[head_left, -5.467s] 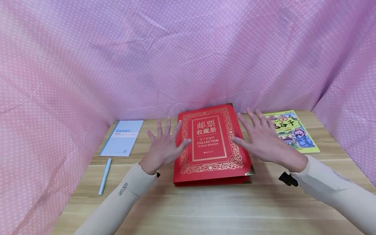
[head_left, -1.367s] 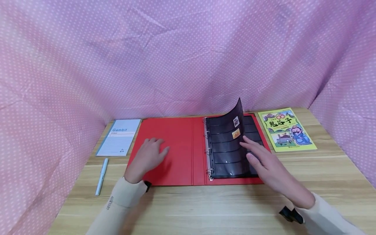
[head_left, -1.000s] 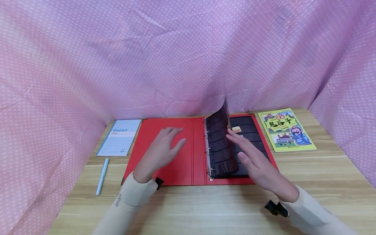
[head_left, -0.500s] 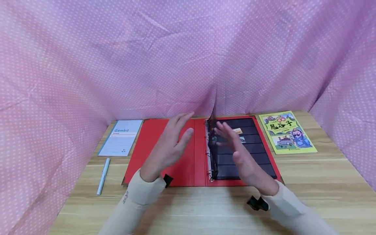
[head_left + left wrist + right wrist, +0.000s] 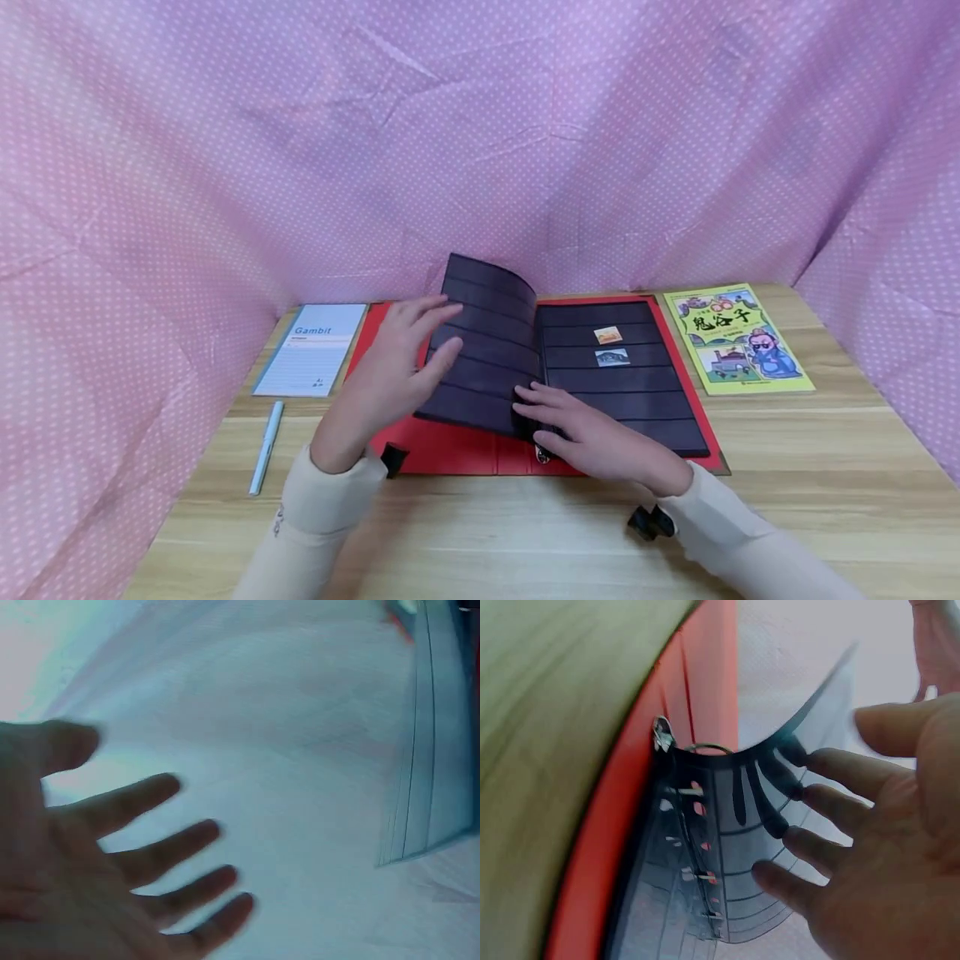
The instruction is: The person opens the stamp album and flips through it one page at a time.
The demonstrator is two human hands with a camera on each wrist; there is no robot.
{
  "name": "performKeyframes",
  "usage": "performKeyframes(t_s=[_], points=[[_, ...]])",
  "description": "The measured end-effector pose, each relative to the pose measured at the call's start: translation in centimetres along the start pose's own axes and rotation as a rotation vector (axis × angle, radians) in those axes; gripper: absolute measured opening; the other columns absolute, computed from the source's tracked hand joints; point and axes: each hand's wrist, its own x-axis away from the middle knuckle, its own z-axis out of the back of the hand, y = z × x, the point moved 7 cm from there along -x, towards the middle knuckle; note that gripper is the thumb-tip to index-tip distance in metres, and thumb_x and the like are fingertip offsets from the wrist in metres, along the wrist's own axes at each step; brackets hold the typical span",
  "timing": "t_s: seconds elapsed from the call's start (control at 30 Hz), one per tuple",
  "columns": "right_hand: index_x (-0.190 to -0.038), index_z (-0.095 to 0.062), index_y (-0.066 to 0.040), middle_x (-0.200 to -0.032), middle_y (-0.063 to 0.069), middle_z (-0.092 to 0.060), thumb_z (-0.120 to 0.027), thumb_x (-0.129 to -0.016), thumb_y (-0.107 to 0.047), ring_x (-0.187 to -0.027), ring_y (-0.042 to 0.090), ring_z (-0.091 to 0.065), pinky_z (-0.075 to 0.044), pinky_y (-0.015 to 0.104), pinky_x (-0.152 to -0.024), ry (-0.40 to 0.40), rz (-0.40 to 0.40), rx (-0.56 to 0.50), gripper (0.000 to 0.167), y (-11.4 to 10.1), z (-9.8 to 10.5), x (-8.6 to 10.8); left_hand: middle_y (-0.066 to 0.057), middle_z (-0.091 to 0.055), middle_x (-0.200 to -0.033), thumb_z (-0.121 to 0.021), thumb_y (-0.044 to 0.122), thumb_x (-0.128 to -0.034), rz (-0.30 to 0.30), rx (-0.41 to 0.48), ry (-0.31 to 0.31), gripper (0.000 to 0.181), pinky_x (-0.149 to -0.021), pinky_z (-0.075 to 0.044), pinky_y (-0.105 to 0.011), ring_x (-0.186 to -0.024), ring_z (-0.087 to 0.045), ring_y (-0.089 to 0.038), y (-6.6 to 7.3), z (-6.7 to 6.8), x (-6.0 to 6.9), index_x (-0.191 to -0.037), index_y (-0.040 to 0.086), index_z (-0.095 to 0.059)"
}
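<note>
Left hand (image 5: 382, 367): wide, fingers apart; just beside outer edge of lifted leaf, with a gap to it in left wrist view.
Right hand (image 5: 600, 437): wide, fingers extended, not curled; fingertips at lifted leaf near the ring side, contact or tiny gap, can't tell.
Red binder (image 5: 450, 450): spread flat mid-bench, under both hands; holds black pocket pages on metal rings (image 5: 662, 735).
Lifted leaf (image 5: 487, 333): black, strip pockets, tilted up and curved over the left cover; on the rings.
Right-hand page (image 5: 622, 404): black, flat, horizontal strip pockets, two stamps.
Orange stamp (image 5: 608, 335): second strip from top.
Blue-grey stamp (image 5: 612, 357): third strip, just below the orange one.
Notepad (image 5: 307, 354): on bench (image 5: 480, 542), left of binder, "Gambit" on cover.
Pen (image 5: 266, 450): light blue, near notepad's lower edge.
Yellow book (image 5: 738, 342): right of binder, cartoon cover.
</note>
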Motion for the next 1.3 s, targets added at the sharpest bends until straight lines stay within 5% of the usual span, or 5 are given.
performKeyframes(t_s=[0.2,0.33,0.6,0.83,1.3], points=[[-0.142,-0.044,-0.016,-0.152,-0.003,-0.028,-0.053,-0.097,-0.015,-0.142,0.019,-0.012,-0.022,0.058,-0.106,-0.035,0.035,0.055,0.046,-0.1,-1.0,-0.3,-0.014,-0.034,-0.147,-0.06,0.043,-0.0905,0.201,-0.28,-0.367,0.062,-0.095,-0.032,-0.059,-0.131,-0.027,-0.04,-5.4,-6.6,2.2,-0.143,0.015,-0.043],[-0.145,-0.041,-0.017,-0.154,-0.002,-0.024,-0.054,-0.097,-0.011,-0.142,0.019,-0.013,-0.026,0.053,-0.107,-0.024,0.042,0.024,0.05,0.6,-0.7,-0.2,-0.013,-0.03,-0.15,-0.056,0.052,-0.0899,0.273,-0.321,-0.487,0.07,-0.096,-0.03,-0.06,-0.132,-0.025,-0.042,-7.5,-9.8,3.9,-0.147,0.017,-0.036],[-0.152,-0.016,-0.009,-0.156,0.011,-0.015,-0.055,-0.097,-0.027,-0.14,0.029,-0.016,-0.027,0.049,-0.107,0.03,-0.173,0.029,0.069,5.0,0.0,-0.1,-0.017,-0.02,-0.153,-0.05,0.058,-0.0903,0.396,-0.243,-0.564,0.076,-0.098,-0.02,-0.07,-0.135,-0.014,-0.048,-8.9,-12.4,5.6,-0.15,0.015,-0.029],[-0.152,-0.017,-0.01,-0.156,0.009,-0.014,-0.053,-0.097,-0.035,-0.14,0.03,-0.018,-0.027,0.05,-0.107,0.009,-0.193,0.046,0.07,5.5,-0.8,-0.6,-0.024,-0.015,-0.152,-0.06,0.06,-0.0824,0.52,-0.335,-0.595,0.091,-0.091,-0.028,-0.074,-0.133,-0.015,-0.053,-10.0,-14.1,6.7,-0.15,0.01,-0.025],[-0.151,-0.019,-0.009,-0.156,0.007,-0.015,-0.052,-0.097,-0.034,-0.138,0.035,-0.023,-0.027,0.053,-0.106,0.073,-0.227,0.128,0.068,4.3,-1.2,-1.5,-0.022,-0.021,-0.15,-0.072,0.048,-0.0781,0.493,-0.379,-0.597,0.093,-0.087,-0.04,-0.065,-0.13,-0.024,-0.049,-10.6,-13.9,6.2,-0.148,0.005,-0.029]])
